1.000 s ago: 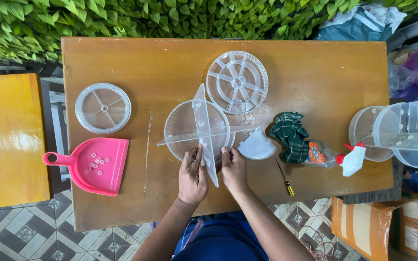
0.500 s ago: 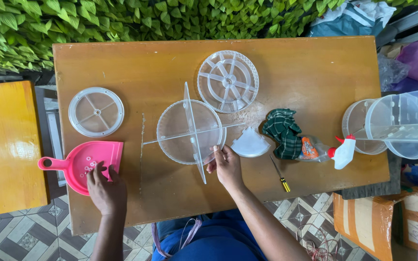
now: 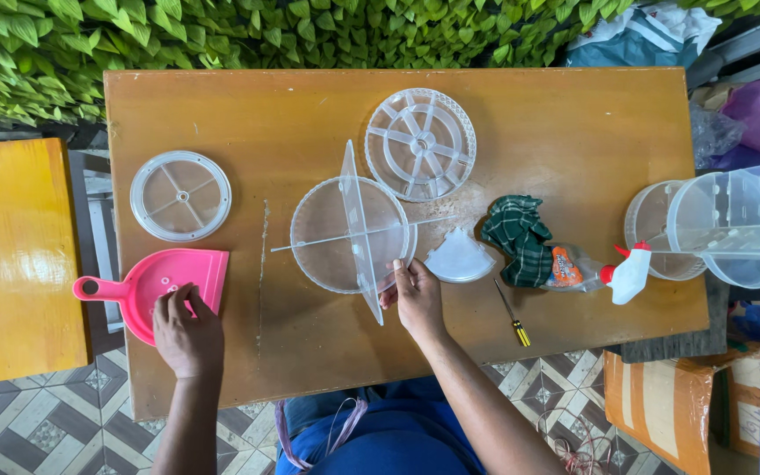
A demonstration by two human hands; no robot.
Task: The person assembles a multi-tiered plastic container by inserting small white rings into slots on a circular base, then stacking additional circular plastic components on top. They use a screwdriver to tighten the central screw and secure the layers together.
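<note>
Here the person leans over a brown wooden table [image 3: 573, 132] that fills the middle of the frame, with a wall of green leaves [image 3: 222, 35] along the top edge. The left hand [image 3: 188, 334], at the lower left, rests on the pink dustpan [image 3: 156, 281]; its fingers [image 3: 173, 299] are bent down into the pan among several small white bits, and I cannot tell whether they pinch one. The right hand [image 3: 417, 303], just below the centre, touches the lower right rim of the clear round tray [image 3: 327, 255], the fingers loosely curled with the thumb laid along the rim, gripping nothing firmly that I can see. Upright clear divider panels [image 3: 358, 233] cross over this tray, one running from top to bottom and a thinner one from left to right.

Above and to the right of the tray lies a clear spoked wheel [image 3: 420, 143]. At the left of the table, above the dustpan, sits a smaller clear round lid [image 3: 180, 195] with a cross of ribs. Just right of the right hand lies a clear wedge-shaped piece [image 3: 459, 259], then a green checked cloth [image 3: 518, 239], a small spray bottle [image 3: 609, 271] lying on its side, and a yellow-handled screwdriver [image 3: 512, 315] below them. At the right edge stand stacked clear round containers [image 3: 723, 229]. A yellow bench [image 3: 10, 255] stands at the far left.
</note>
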